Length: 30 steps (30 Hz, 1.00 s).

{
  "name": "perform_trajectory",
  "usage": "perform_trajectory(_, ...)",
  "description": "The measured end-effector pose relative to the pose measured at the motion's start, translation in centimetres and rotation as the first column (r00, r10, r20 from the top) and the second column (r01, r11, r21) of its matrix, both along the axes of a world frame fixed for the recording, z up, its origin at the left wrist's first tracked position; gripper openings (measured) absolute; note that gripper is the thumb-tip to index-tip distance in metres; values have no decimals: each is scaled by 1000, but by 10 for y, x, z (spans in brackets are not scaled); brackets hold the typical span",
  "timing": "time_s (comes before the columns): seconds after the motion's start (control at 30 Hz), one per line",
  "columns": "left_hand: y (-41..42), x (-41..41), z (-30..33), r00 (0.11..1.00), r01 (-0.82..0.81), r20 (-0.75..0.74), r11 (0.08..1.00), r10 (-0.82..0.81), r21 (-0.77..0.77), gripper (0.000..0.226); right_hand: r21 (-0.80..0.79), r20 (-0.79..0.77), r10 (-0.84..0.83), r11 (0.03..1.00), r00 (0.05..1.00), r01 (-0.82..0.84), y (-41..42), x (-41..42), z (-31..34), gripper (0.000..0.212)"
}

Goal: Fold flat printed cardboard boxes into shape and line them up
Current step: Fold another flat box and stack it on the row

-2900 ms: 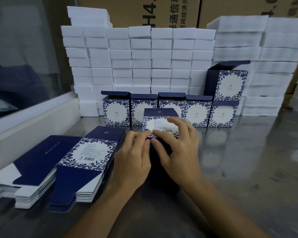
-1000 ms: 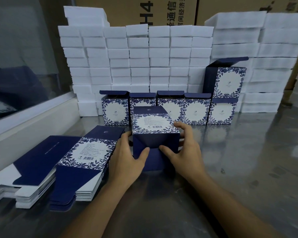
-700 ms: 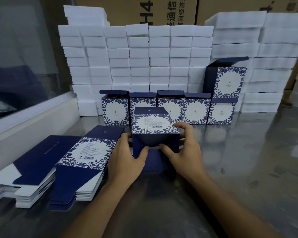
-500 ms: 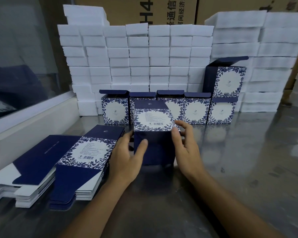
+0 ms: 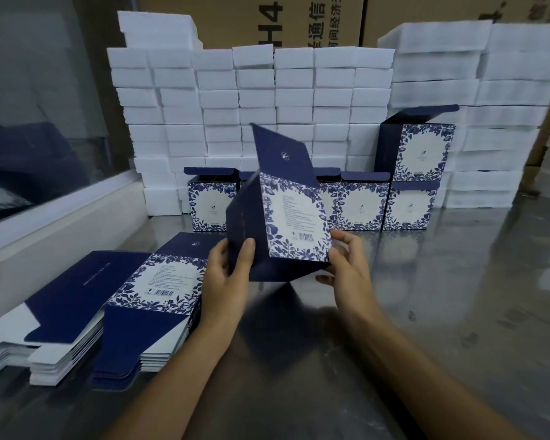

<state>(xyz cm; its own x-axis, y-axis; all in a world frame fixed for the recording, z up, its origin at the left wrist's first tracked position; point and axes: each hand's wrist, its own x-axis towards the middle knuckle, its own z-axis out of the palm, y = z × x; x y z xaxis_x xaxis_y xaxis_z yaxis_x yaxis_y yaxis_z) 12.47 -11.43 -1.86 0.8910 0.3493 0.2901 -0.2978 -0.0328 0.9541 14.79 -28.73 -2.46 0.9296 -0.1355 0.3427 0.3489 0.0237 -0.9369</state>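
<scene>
Single head view: looks forward and down, close over table (image 5: 458, 312), facing foam stacks (image 5: 299, 100).

Both hands have lifted the box (image 5: 286, 223) off the tabletop (image 5: 442, 296) and stood it upright, lid flap up.

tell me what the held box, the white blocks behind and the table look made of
Box: thin printed cardboard, matte; it creases sharply and its flap stands stiff.
White blocks: probably foam, with a soft, slightly fuzzy surface and no print.
Table: likely stainless steel, grey, with blurred reflections of the boxes.
</scene>
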Motion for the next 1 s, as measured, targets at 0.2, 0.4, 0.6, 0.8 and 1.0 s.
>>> perform_trajectory(0.2,-1,-5,-2,996,91,16,994,-90,-61,57,-275,55,-128,952,990,138,2,3,-10,35)
perform_trajectory(0.4,4,-5,3,984,171,43,985,-170,-21,41,73,-82,115,991,990,-109,6,4,-8,74)
perform_trajectory(0.6,1,-9,6,955,293,31,956,-294,26,55,62,-33,130,990,991,-128,-2,3,-8,50)
perform_trajectory(0.8,-7,-8,-3,990,-41,136,884,-25,466,48,-94,-40,-225,971,973,221,-5,5,-3,23)
perform_trajectory(1.0,-9,-8,-6,946,-258,317,752,69,607,59,-20,-33,-101,995,994,100,5,-2,1,29)
